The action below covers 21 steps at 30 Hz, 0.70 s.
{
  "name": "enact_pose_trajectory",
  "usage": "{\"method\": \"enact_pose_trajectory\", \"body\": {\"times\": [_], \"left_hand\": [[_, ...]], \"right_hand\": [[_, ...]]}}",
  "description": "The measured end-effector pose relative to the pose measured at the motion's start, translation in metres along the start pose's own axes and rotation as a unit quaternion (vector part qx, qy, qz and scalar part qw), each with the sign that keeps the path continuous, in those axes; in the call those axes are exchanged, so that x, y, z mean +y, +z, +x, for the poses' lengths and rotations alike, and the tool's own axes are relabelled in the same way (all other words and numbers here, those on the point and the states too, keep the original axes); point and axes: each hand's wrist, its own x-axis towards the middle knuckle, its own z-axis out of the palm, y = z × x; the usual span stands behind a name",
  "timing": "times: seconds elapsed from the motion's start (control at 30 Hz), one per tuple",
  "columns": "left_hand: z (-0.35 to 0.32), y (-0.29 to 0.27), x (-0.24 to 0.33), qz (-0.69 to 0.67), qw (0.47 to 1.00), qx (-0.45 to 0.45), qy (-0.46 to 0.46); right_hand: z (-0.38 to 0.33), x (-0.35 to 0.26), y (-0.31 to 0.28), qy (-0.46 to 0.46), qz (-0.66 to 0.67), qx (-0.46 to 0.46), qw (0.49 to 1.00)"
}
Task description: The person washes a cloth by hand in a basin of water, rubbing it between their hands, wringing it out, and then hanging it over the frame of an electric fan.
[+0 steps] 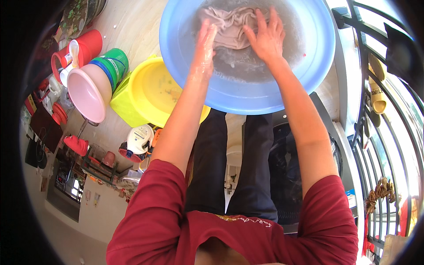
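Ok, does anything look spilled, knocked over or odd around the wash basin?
Nothing stands out. Both hands, left hand and right hand, press a beige cloth in the soapy blue basin; no spill shows around it.

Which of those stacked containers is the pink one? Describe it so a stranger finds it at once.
Start at the big round blue plastic basin where both hands press a beige cloth. Left of it sits a yellow plastic tub, and further left a pile of buckets lying on their sides. The pale pink plastic bucket lies in front, its open mouth facing the camera, unlike the green and red ones behind.
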Motion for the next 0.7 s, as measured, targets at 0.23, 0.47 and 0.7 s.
{"method": "enact_pose_trajectory", "body": {"times": [0.23, 0.47, 0.7], "left_hand": [[0.008, 0.001, -0.005, 0.033, 0.998, -0.003, -0.062], [0.012, -0.002, 0.011, -0.202, 0.961, -0.190, -0.008], [-0.005, -0.004, -0.003, -0.271, 0.934, -0.203, -0.117]], "right_hand": [[-0.001, 0.026, 0.001, 0.017, 0.116, -0.260, 0.959], [-0.037, -0.106, -0.123, -0.014, 0.408, -0.182, 0.895], [-0.050, -0.109, -0.108, 0.033, 0.386, -0.119, 0.914]]}}
